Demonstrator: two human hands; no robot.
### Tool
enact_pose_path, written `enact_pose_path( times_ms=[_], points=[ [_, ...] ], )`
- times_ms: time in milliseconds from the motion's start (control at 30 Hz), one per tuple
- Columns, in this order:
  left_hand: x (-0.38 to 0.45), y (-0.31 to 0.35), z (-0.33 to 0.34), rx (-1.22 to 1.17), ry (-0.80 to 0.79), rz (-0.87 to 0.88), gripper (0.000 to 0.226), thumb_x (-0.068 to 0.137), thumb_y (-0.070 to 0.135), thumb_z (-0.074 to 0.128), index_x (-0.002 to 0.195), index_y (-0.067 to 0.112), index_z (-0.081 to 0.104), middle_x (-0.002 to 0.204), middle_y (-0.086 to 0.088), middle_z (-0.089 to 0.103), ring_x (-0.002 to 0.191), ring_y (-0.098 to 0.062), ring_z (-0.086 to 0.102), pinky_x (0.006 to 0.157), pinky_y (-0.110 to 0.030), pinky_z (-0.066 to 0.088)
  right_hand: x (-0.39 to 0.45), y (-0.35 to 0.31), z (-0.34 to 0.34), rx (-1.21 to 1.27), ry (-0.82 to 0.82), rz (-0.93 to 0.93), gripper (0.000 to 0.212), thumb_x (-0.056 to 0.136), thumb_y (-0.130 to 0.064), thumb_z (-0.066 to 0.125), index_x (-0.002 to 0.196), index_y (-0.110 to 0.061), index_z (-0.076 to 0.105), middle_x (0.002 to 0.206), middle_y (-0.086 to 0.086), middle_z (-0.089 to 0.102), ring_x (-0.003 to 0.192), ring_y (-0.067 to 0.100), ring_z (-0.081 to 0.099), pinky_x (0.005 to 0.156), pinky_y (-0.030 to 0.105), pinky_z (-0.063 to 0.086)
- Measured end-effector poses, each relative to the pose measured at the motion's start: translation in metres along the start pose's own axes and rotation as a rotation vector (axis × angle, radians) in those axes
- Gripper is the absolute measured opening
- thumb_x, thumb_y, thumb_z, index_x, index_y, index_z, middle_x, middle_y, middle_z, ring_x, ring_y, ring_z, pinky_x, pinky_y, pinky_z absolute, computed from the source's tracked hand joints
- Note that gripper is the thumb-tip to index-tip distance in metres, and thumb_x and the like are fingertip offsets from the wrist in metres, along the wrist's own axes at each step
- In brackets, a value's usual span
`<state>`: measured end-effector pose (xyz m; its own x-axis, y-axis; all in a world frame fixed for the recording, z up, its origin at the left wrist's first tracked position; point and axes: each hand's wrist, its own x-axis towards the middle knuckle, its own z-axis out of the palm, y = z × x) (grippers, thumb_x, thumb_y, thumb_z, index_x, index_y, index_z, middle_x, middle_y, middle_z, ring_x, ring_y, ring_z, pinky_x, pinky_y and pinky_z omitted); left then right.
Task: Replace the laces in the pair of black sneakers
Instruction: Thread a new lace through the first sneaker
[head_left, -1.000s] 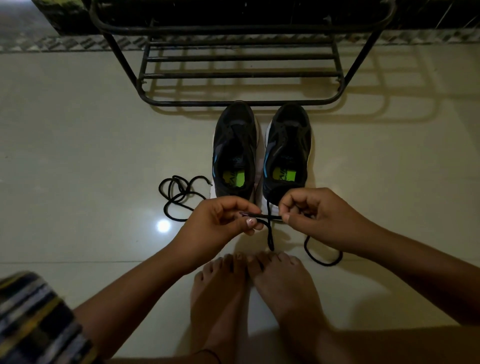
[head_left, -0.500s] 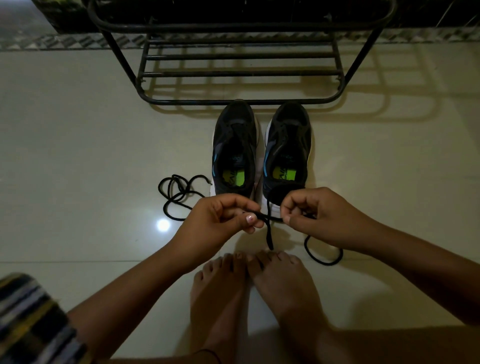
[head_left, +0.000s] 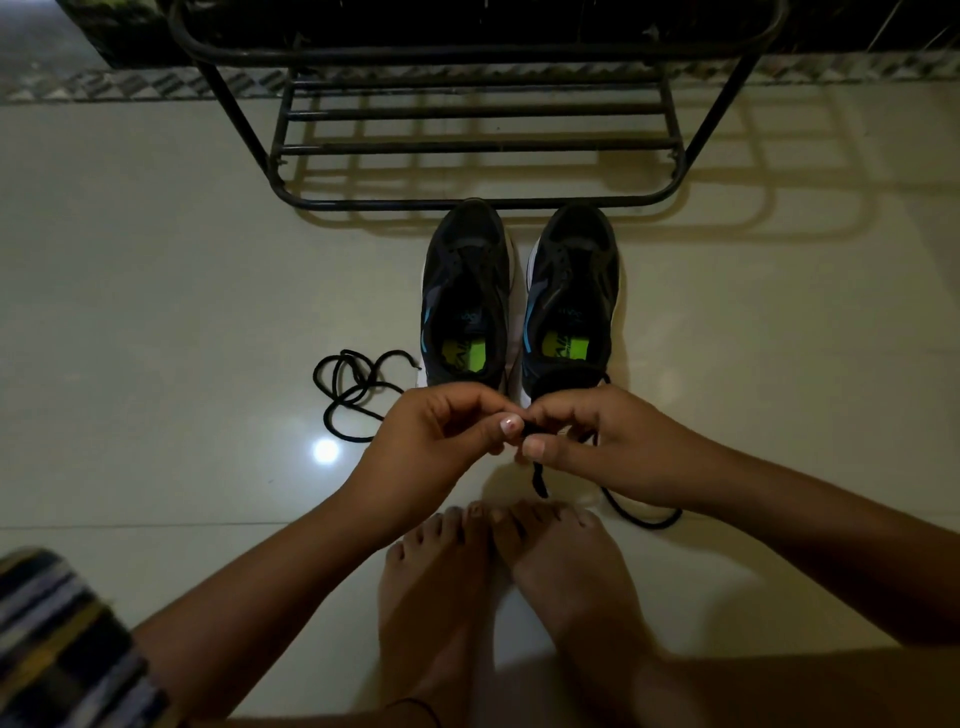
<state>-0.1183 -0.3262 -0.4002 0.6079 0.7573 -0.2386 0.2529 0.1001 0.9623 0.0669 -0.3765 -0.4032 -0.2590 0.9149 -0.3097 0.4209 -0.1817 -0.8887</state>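
Two black sneakers stand side by side on the floor, toes pointing away: the left sneaker (head_left: 466, 296) and the right sneaker (head_left: 571, 296), both with green insole labels. My left hand (head_left: 441, 441) and my right hand (head_left: 597, 441) meet just in front of the heels, both pinching the same black lace (head_left: 540, 480). One end of this lace hangs down between my hands; its loop curls on the floor under my right wrist. A second black lace (head_left: 353, 395) lies coiled on the floor left of the left sneaker.
A black metal shoe rack (head_left: 478, 150) stands just beyond the sneakers' toes. My bare feet (head_left: 498, 582) rest on the glossy tiled floor (head_left: 156, 312) below my hands. A striped cloth (head_left: 57, 644) shows at the bottom left.
My hands have closed the gap between them; the stretch of lace that ran between the fingers is now bunched at the fingertips.
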Motion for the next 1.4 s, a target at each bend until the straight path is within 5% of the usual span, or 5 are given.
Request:
enact_pose_path(
  times_ms=[200, 700, 1000, 1133, 1400],
  points=[
    [0.002, -0.004, -0.002, 0.144, 0.109, -0.063, 0.010, 0.086, 0.018, 0.063, 0.082, 0.015, 0.071, 0.070, 0.009, 0.068, 0.063, 0.000, 0.058, 0.062, -0.011, 0.045, -0.005, -0.001, -0.002, 0.211, -0.038, 0.105, 0.028, 0.097, -0.014, 0.047, 0.074, -0.015, 0.062, 0.049, -0.003, 0.040, 0.043, 0.006, 0.037, 0.047, 0.018, 0.036],
    [0.004, -0.041, -0.053, 0.333, 0.426, -0.228, 0.022, 0.093, 0.024, 0.056, 0.073, 0.018, 0.059, 0.071, 0.003, 0.064, 0.064, -0.006, 0.060, 0.065, -0.026, 0.044, -0.021, 0.028, -0.071, 0.030, -0.102, 0.414, 0.033, 0.098, -0.024, 0.043, 0.070, -0.011, 0.053, 0.052, -0.001, 0.029, 0.046, 0.011, 0.021, 0.042, 0.021, 0.022],
    [0.007, 0.005, -0.017, -0.781, 0.254, -0.517, 0.025, 0.103, 0.014, 0.030, 0.107, 0.006, 0.053, 0.083, -0.008, 0.074, 0.076, -0.016, 0.072, 0.067, -0.028, 0.060, -0.008, -0.002, -0.017, -0.246, -0.097, 0.204, 0.035, 0.098, -0.025, 0.045, 0.063, -0.027, 0.053, 0.049, -0.022, 0.050, 0.049, -0.003, 0.045, 0.052, 0.012, 0.033],
    [0.008, 0.011, 0.006, -0.453, 0.157, -0.401, 0.026, 0.103, 0.019, 0.032, 0.096, 0.002, 0.052, 0.093, -0.014, 0.073, 0.089, -0.024, 0.071, 0.080, -0.034, 0.057, -0.002, -0.020, 0.006, -0.263, -0.098, 0.049, 0.037, 0.097, -0.022, 0.047, 0.061, -0.029, 0.051, 0.048, -0.010, 0.046, 0.049, 0.003, 0.045, 0.052, 0.015, 0.034],
    [-0.001, -0.008, 0.021, 0.190, 0.134, -0.120, 0.024, 0.098, 0.027, 0.045, 0.083, 0.011, 0.054, 0.067, -0.005, 0.066, 0.061, -0.013, 0.062, 0.062, -0.028, 0.050, 0.001, -0.022, 0.009, -0.215, -0.025, 0.047, 0.034, 0.097, -0.026, 0.048, 0.064, -0.030, 0.056, 0.061, -0.013, 0.059, 0.062, 0.000, 0.055, 0.058, 0.012, 0.040]
  ],
)
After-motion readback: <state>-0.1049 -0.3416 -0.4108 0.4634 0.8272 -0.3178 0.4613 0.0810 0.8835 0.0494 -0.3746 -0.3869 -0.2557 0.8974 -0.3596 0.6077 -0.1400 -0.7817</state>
